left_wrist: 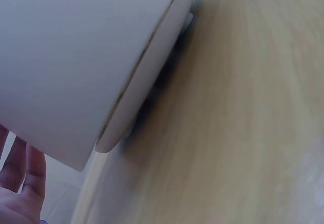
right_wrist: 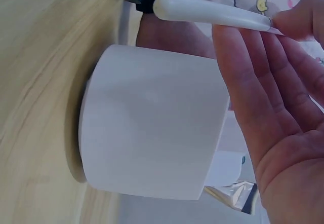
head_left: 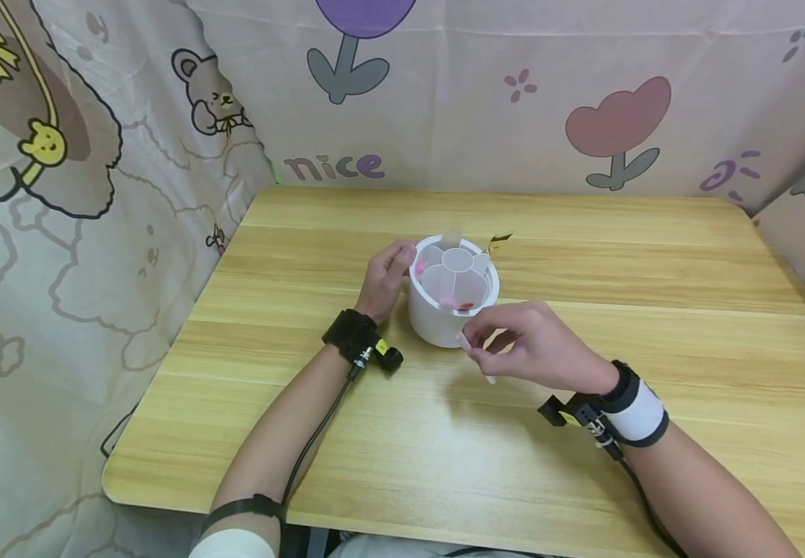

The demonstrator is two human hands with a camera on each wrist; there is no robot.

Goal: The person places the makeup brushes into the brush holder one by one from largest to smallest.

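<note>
A white round holder stands on the wooden table, its inside split by pale dividers around a central ring. My left hand holds its left side, thumb close to the rim; in the left wrist view, bent fingers show beyond the wall. Just in front of the holder, my right hand pinches a slim white stick-like item between thumb and fingers. One end of it is rounded, and a thin part shows near the fingertips. Most of the left fingers are hidden in the head view.
Small pink pieces and a reddish-brown one lie inside the holder. A shiny gold piece sticks out past its back right rim. Patterned cloth hangs along the table's back edge. Each wrist wears a strapped camera with a cable.
</note>
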